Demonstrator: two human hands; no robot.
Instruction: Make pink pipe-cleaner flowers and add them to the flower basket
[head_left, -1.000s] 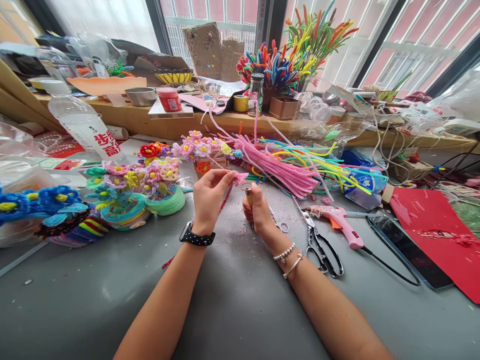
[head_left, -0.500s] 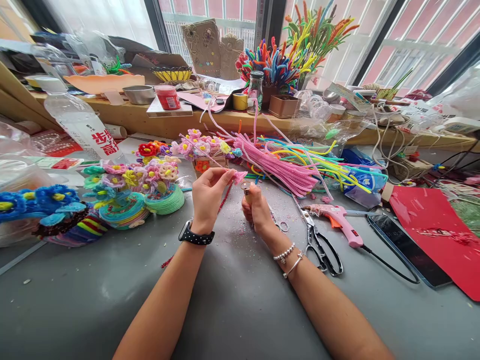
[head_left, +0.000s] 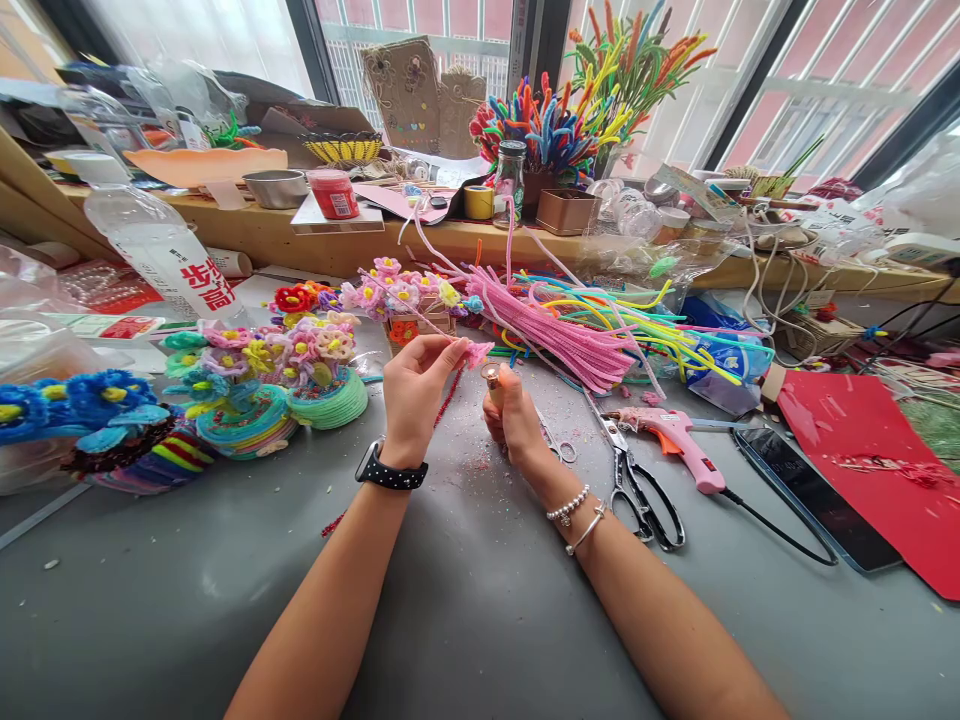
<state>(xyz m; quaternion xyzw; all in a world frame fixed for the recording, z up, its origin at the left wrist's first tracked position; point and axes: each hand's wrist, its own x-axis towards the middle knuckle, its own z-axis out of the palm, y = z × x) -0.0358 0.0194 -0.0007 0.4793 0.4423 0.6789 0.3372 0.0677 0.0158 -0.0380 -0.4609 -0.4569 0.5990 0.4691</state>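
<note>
My left hand [head_left: 418,398], with a dark watch at its wrist, pinches a pink pipe cleaner [head_left: 481,352] between thumb and fingertips. Its fluffy end points right, and a thin stem runs back up to the left. Close by on the right, my right hand [head_left: 513,418] is wrapped round a small lighter [head_left: 493,384] with a metal top, held upright with the thumb near that top. A small gap lies between lighter and pink tip; no flame can be made out. Behind the hands rests a thick bundle of pink pipe cleaners [head_left: 551,330]. Below the left hand, a dark red strand [head_left: 448,398] is partly hidden.
Black-handled scissors [head_left: 637,490], a pink glue gun [head_left: 679,440], a phone [head_left: 814,495] and red paper [head_left: 874,460] lie at right. Pipe-cleaner flowers in a green pot [head_left: 330,398] and a tilted water bottle [head_left: 161,240] stand at left. A crowded ledge [head_left: 442,238] runs behind.
The lighter's top has tipped slightly, and a faint ring seen above it before is gone. Both hands keep nearly the same place and grip.
</note>
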